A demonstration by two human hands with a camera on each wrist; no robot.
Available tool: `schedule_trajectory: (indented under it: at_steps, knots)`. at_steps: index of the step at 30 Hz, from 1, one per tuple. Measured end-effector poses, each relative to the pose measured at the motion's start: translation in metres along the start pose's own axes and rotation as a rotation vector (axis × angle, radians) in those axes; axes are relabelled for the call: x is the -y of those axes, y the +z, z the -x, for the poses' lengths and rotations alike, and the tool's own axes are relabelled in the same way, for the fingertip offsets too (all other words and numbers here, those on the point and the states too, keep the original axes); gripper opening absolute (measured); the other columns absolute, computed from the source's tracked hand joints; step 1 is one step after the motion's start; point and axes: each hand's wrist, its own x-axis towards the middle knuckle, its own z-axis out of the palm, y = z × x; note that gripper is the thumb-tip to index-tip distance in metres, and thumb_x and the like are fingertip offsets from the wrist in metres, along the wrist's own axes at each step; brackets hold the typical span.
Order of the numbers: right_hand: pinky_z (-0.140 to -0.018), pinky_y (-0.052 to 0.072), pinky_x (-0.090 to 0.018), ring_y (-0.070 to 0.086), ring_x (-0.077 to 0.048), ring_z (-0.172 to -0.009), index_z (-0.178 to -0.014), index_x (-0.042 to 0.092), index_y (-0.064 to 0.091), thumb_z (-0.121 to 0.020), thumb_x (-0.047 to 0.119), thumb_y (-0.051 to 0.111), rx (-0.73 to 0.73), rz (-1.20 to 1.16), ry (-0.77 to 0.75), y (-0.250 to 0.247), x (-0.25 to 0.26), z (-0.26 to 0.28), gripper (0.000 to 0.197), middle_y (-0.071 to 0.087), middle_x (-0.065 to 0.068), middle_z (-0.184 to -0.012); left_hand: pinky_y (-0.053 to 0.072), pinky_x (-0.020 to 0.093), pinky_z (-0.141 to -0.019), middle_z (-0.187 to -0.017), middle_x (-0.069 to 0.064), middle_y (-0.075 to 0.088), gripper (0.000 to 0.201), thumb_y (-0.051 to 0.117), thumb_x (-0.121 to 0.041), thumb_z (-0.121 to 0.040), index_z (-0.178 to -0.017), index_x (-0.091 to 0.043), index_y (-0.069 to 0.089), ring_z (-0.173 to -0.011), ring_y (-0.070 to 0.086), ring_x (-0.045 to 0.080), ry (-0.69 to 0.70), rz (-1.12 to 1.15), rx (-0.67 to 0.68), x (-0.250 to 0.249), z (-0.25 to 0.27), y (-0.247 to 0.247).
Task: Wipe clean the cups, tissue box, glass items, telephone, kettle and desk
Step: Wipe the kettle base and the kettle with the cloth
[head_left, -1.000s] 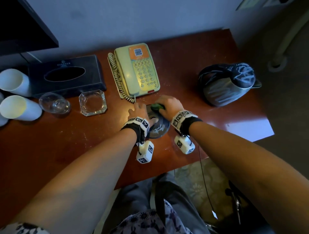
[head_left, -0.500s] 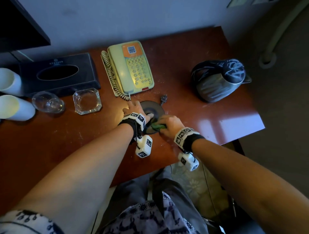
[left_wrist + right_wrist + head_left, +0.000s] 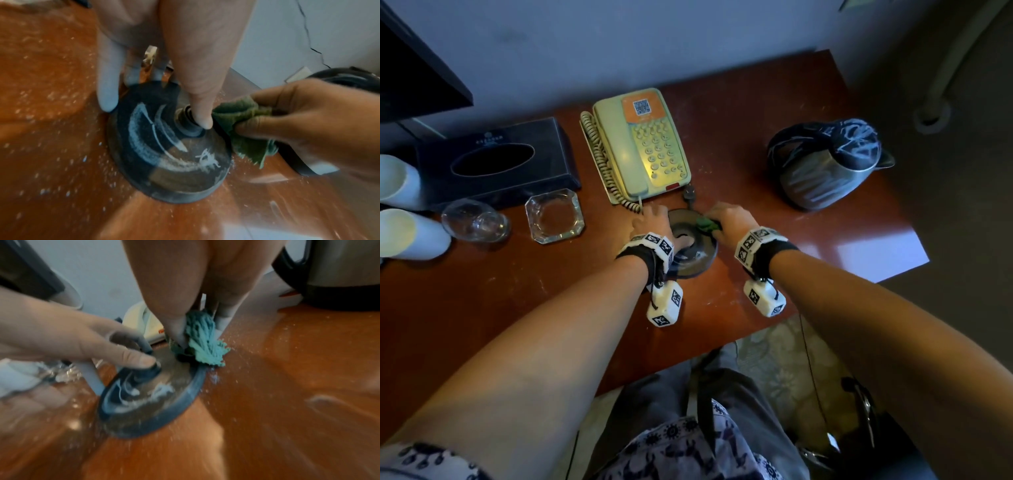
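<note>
Dusty red-brown bench [image 3: 482, 308], frame centre: left hand [image 3: 654, 222] steadies the kettle base [image 3: 693, 255] with straight fingers, right hand [image 3: 729, 219], its grip pinching a green cloth [image 3: 707, 224], wipes the rim; next move, arguably, calls for sweeping the streaked disc.

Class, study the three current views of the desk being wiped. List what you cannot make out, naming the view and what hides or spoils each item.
- Head view: the white cups are cut off by the left edge.
- Head view: the tissue box logo is too small to read.
- Head view: the left hand and wrist band cover part of the kettle base.
- Right wrist view: the kettle is cut off by the top and right edges.
- Right wrist view: the right hand hides most of the cloth.
</note>
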Motion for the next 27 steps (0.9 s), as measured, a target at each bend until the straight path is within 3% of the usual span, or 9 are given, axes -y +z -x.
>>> schedule_trajectory:
  at_steps: [5,11,13,14,17,23,27]
  knots:
    - [-0.079,0.054,-0.037,0.062,-0.029,-0.095,-0.116,0.019,0.067,-0.085,0.016,0.059,-0.051,0.040,-0.042,0.030,0.007,0.039,0.031,0.062,-0.004,-0.110,0.048,0.050,-0.095,-0.144,0.015,0.032,0.090,0.075,-0.064,-0.075,-0.140,-0.016,0.038,-0.124,0.045,0.044,-0.060,0.022,-0.036,-0.002,0.005,0.006]
    - [-0.091,0.052,-0.038,0.062,-0.020,-0.099,-0.116,0.024,0.070,-0.083,0.018,0.066,0.103,-0.031,-0.175,0.033,0.007,0.056,0.034,0.066,0.003,-0.115,0.045,0.055,-0.099,-0.148,0.015,0.027,0.093,0.075,-0.066,-0.073,-0.141,-0.016,0.037,-0.126,0.043,0.045,-0.089,0.049,-0.005,-0.004,0.006,0.004]
    - [-0.087,0.054,-0.036,0.063,-0.015,-0.090,-0.106,0.027,0.074,-0.081,0.020,0.069,0.060,-0.177,-0.048,0.026,0.000,0.054,0.027,0.070,0.006,-0.105,0.044,0.055,-0.101,-0.150,0.015,0.025,0.093,0.076,-0.064,-0.073,-0.142,-0.017,0.036,-0.129,0.041,0.045,-0.105,0.063,0.020,-0.006,0.005,0.002]
    - [-0.086,0.055,-0.035,0.064,-0.016,-0.088,-0.105,0.027,0.074,-0.081,0.019,0.070,-0.039,-0.261,0.069,0.021,-0.004,0.052,0.026,0.071,0.004,-0.103,0.044,0.054,-0.101,-0.150,0.015,0.024,0.093,0.077,-0.063,-0.073,-0.142,-0.016,0.036,-0.128,0.041,0.045,-0.118,0.076,0.027,-0.007,0.005,0.000]
    - [-0.089,0.051,-0.029,0.065,-0.025,-0.101,-0.117,0.024,0.069,-0.080,0.013,0.065,-0.318,-0.425,0.407,0.004,-0.016,0.045,0.038,0.071,-0.005,-0.111,0.045,0.054,-0.100,-0.150,0.015,0.023,0.096,0.080,-0.061,-0.071,-0.142,-0.016,0.035,-0.127,0.043,0.045,-0.142,0.106,0.028,-0.011,0.004,0.002]
    - [-0.090,0.053,-0.030,0.066,-0.027,-0.102,-0.122,0.025,0.067,-0.084,0.008,0.059,-0.219,-0.444,0.497,0.011,0.007,0.037,0.042,0.071,-0.006,-0.112,0.044,0.056,-0.101,-0.151,0.017,0.024,0.096,0.075,-0.065,-0.075,-0.146,-0.019,0.030,-0.130,0.039,0.048,-0.159,0.096,0.030,-0.017,0.008,0.009]
    - [-0.073,0.046,-0.026,0.066,-0.030,-0.096,-0.116,0.015,0.068,-0.086,0.012,0.060,-0.157,-0.465,0.638,0.026,0.015,0.056,0.032,0.071,-0.010,-0.105,0.039,0.056,-0.105,-0.153,0.018,0.023,0.097,0.072,-0.064,-0.078,-0.151,-0.020,0.026,-0.136,0.033,0.046,-0.159,0.087,0.028,-0.019,0.013,0.004]
